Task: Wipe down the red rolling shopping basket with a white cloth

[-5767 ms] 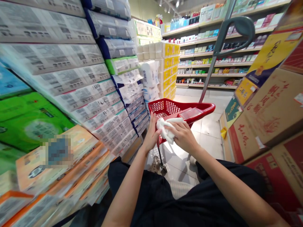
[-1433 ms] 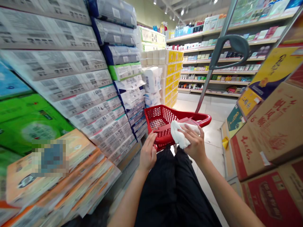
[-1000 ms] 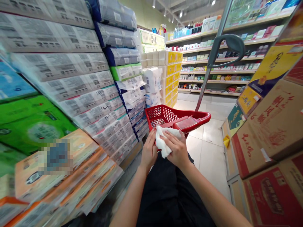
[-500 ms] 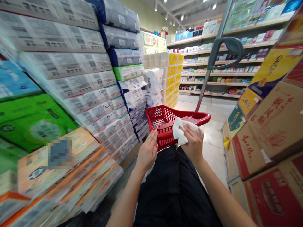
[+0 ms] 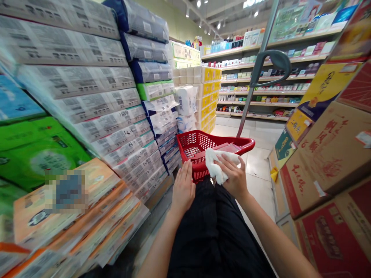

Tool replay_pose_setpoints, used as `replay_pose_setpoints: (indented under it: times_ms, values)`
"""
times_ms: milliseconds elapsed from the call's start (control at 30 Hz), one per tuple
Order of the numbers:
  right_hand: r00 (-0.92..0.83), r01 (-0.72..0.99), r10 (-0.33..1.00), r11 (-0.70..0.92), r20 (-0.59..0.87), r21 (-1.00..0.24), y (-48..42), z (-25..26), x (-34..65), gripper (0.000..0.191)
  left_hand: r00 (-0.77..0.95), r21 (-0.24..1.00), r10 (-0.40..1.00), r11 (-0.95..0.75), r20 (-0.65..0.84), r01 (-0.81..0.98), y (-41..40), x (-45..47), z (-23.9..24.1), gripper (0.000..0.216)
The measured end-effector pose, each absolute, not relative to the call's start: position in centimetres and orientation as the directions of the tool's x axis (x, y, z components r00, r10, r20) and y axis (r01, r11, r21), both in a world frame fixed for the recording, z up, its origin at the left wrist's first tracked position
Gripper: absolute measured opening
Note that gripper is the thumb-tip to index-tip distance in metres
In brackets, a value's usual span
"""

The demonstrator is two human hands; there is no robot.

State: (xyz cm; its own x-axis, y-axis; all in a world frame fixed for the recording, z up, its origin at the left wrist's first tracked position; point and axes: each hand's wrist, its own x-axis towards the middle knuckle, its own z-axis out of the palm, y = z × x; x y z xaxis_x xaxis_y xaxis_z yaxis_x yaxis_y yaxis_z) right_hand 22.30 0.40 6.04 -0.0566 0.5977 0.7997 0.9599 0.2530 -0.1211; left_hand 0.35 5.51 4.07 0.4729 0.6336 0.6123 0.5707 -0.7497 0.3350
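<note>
A red plastic shopping basket (image 5: pixel 185 144) with perforated walls stands in front of my legs, and a long grey pull handle (image 5: pixel 251 77) rises from its right side. My right hand (image 5: pixel 233 175) grips a white cloth (image 5: pixel 216 166) against the basket's near rim; the cloth hides part of that rim. On the near left corner of the basket rests my left hand (image 5: pixel 184 187), fingers stretched out and lying along the edge, with nothing in it.
Tall stacks of wrapped paper packs (image 5: pixel 95 77) line the left side, with orange packs (image 5: pixel 95 185) low in front. Cardboard cartons (image 5: pixel 333 146) are piled on the right. Behind the basket stand yellow-sided tissue rolls (image 5: pixel 210 92) and stocked shelves (image 5: pixel 261 90).
My right hand and the cloth have shifted slightly left and down along the basket's near rim. My left hand stays at the corner, its fingers now flatter. The view has shifted slightly.
</note>
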Motion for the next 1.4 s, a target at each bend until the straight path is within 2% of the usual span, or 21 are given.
replay_pose_setpoints:
  times_ms: [100, 200, 367, 567, 733, 933, 1167, 1267, 1400]
  values:
    - [0.035, 0.979, 0.583, 0.144, 0.812, -0.146, 0.4, 6.0, 23.5, 0.046, 0.468, 0.345, 0.642, -0.744, 0.607, 0.572, 5.4, 0.6, 4.1, 0.083]
    - [0.125, 0.97, 0.575, 0.1, 0.808, -0.221, 0.5, 6.1, 21.1, 0.046, 0.468, 0.357, 0.656, -0.734, 0.592, 0.578, 5.2, 0.6, 4.3, 0.083]
    - [0.103, 0.925, 0.651, 0.216, 0.752, -0.313, 0.7, 6.5, 14.7, 0.044, 0.485, 0.361, 0.654, -0.741, 0.581, 0.567, 5.1, 0.2, 4.5, 0.074]
    - [-0.059, 0.91, 0.654, 0.345, 0.754, -0.228, 0.2, 6.3, 16.0, 0.043, 0.488, 0.34, 0.656, -0.735, 0.575, 0.587, 5.3, 0.2, 4.1, 0.074]
    - [-0.012, 0.967, 0.627, 0.206, 0.779, -0.151, -0.3, 5.9, 21.9, 0.04, 0.472, 0.374, 0.664, -0.732, 0.579, 0.57, 5.1, 0.7, 4.2, 0.084]
    - [0.102, 0.973, 0.595, 0.108, 0.797, -0.205, -0.3, 5.6, 21.1, 0.047, 0.448, 0.408, 0.668, -0.73, 0.594, 0.548, 5.0, 0.9, 4.1, 0.084]
    - [-0.005, 0.924, 0.65, 0.293, 0.76, -0.245, 0.2, 5.6, 14.2, 0.045, 0.475, 0.353, 0.639, -0.75, 0.606, 0.559, 5.2, 0.5, 3.9, 0.072]
    - [-0.071, 0.912, 0.646, 0.35, 0.76, -0.213, 0.2, 5.6, 14.9, 0.042, 0.479, 0.353, 0.641, -0.749, 0.6, 0.56, 5.2, 0.4, 3.9, 0.07]
    - [-0.124, 0.918, 0.646, 0.362, 0.753, -0.16, -0.2, 5.4, 18.9, 0.039, 0.47, 0.383, 0.67, -0.728, 0.575, 0.568, 5.1, 0.7, 4.0, 0.08]
